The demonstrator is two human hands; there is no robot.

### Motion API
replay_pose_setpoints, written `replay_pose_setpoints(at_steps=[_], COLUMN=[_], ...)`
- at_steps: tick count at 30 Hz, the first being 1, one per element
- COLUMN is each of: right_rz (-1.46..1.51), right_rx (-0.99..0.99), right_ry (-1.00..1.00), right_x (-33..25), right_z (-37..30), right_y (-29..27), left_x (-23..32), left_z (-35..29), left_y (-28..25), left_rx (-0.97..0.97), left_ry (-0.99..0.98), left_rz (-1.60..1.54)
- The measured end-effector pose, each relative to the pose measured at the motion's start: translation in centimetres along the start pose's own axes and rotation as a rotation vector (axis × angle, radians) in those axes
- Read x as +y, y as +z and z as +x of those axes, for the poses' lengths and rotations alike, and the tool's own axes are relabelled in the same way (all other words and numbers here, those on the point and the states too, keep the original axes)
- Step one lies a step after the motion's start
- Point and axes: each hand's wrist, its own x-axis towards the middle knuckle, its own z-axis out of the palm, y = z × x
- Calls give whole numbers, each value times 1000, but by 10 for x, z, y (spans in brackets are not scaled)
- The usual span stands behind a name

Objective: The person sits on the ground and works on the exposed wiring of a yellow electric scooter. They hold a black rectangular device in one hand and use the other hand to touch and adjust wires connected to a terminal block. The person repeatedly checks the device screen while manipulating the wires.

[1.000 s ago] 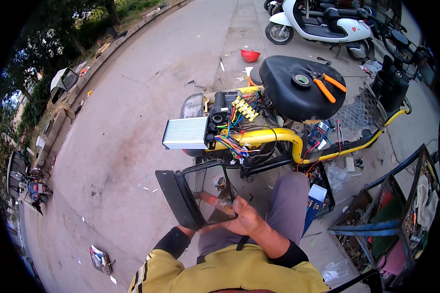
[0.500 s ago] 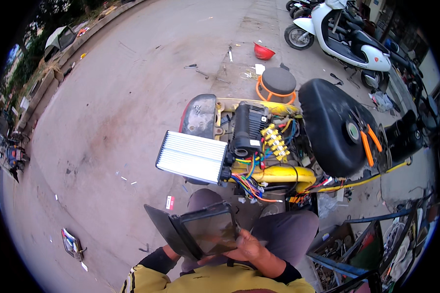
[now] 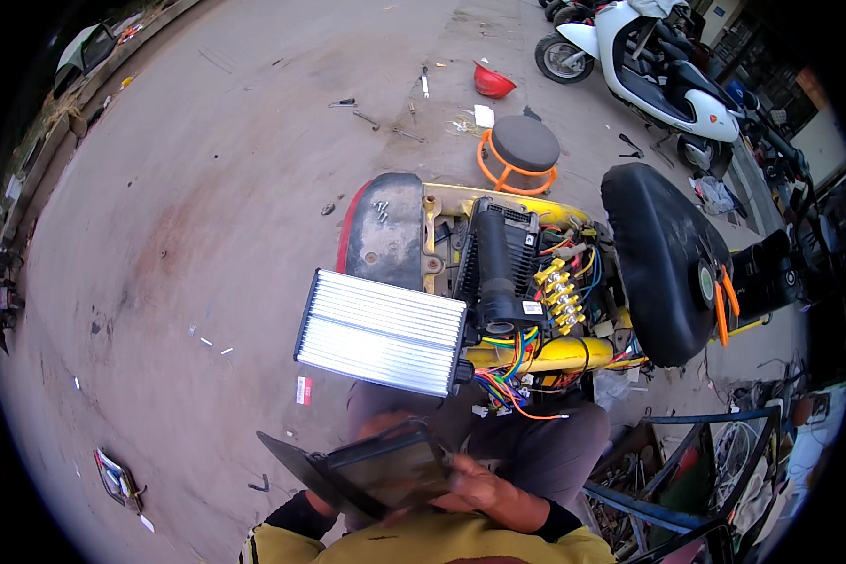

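A tablet in a dark flip case point(image 3: 390, 470) is tilted in front of my chest, its cover folded open to the left. My right hand point(image 3: 479, 487) grips its right edge, the fingers a little blurred. Of my left hand point(image 3: 383, 423), only a smeared patch shows past the case's far edge; the case hides the rest. Beyond my knees is a yellow vehicle frame point(image 3: 559, 354) with exposed parts. On its near left lies a silver finned box point(image 3: 381, 329), with loose coloured wires point(image 3: 512, 381) beside it. A yellow terminal block point(image 3: 559, 296) sits among more wires.
A black saddle point(image 3: 663, 263) carries orange-handled pliers point(image 3: 722, 305). Behind the frame are an orange-legged stool point(image 3: 524, 146), a red helmet-like bowl point(image 3: 493, 82) and scattered tools point(image 3: 367, 120). A blue-framed parts bin point(image 3: 663, 508) stands at right; a white scooter point(image 3: 630, 70) is parked farther off.
The view has shifted, so the frame and silver box appear nearer and slightly lower. The case has tipped flatter, and my left hand now shows as a blur past its far edge.
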Motion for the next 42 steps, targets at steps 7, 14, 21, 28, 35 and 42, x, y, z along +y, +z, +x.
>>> replay_pose_setpoints(at_steps=[7,14,21,28,35,42], right_rz=[123,79,-45,-45,-96,-95], right_rx=[-150,-54,52,84,-8,-38], right_ry=[-128,-267,-272,-317,-406,-467], right_x=[25,23,25,34,28,19], right_z=[-9,-24,-65,-101,-119,-127], right_y=[7,25,40,45,55,55], left_x=[17,5,-22,-19,60,164], left_z=[-24,-28,-2,-8,-6,69], left_y=[5,24,31,27,11,26], left_rx=[-38,-18,-1,25,156,265], left_ry=[11,75,111,119,670,666], left_rz=[69,161,224,292,742,817])
